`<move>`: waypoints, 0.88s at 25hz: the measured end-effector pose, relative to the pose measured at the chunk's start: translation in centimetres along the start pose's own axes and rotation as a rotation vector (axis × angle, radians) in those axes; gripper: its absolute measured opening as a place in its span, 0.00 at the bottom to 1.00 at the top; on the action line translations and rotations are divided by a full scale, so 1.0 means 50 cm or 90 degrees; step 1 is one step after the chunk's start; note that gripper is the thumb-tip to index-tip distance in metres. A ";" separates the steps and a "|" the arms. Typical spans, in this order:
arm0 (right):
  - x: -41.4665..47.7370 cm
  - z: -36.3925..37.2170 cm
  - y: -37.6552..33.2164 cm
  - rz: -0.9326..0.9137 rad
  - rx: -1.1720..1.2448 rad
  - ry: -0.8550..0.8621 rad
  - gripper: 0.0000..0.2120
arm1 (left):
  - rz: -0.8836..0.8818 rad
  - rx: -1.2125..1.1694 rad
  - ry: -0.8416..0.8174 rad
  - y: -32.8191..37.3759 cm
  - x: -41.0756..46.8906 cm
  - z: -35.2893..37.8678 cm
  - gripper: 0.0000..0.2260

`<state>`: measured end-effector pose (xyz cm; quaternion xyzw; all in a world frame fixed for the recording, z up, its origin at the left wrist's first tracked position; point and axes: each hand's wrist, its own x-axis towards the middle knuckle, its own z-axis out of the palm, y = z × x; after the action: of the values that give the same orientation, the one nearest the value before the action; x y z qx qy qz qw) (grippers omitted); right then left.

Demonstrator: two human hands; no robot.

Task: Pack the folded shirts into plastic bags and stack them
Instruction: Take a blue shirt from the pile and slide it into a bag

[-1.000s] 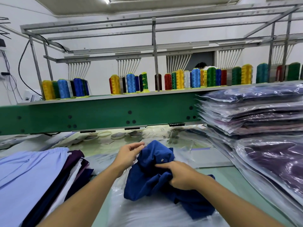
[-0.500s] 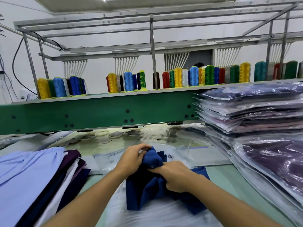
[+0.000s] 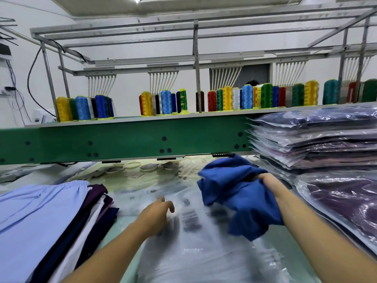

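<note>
Right hand [image 3: 265,178] has the bunched blue shirt [image 3: 240,193] lifted off the table, left hand [image 3: 157,213] is flat on the clear plastic bags [image 3: 193,242], bagged stack [image 3: 318,139] beside.

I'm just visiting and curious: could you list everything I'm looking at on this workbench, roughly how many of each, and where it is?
crumpled blue cloth shirt: one, blue, held up, centre-right
clear plastic bags: several, transparent, lying flat, centre
folded unbagged garments: one pile, light blue, purple, white, navy, left
bagged shirts: many, mostly purple, stacked at right
thread cones: many, mixed colours, on the green shelf beam
left hand: one, fingers relaxed, over the bags
right hand: one, gripping the shirt
</note>
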<state>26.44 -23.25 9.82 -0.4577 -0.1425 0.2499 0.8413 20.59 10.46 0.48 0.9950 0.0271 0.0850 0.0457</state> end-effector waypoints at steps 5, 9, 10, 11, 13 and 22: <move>0.004 -0.093 0.075 0.086 -0.390 0.414 0.15 | -0.011 -0.049 0.068 0.009 0.009 0.028 0.27; -0.003 -0.083 0.089 0.085 -0.370 0.373 0.11 | -0.012 -0.053 -0.019 0.033 0.019 0.009 0.21; -0.001 -0.078 0.083 0.069 -0.370 0.370 0.11 | 0.015 -0.047 -0.036 0.036 0.021 0.007 0.22; 0.003 -0.070 0.074 0.050 -0.363 0.371 0.12 | 0.045 -0.034 -0.049 0.039 0.020 0.007 0.23; 0.010 -0.054 0.056 -0.010 -0.256 0.378 0.20 | 0.094 -0.012 -0.054 0.047 0.019 0.014 0.20; 0.013 0.032 0.116 -0.030 -0.131 0.359 0.14 | 0.057 -0.058 0.024 0.111 0.024 -0.005 0.23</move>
<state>24.54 -19.15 5.81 -0.5884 0.0613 0.0774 0.8025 21.98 5.03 1.44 0.9903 -0.0203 0.1067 0.0867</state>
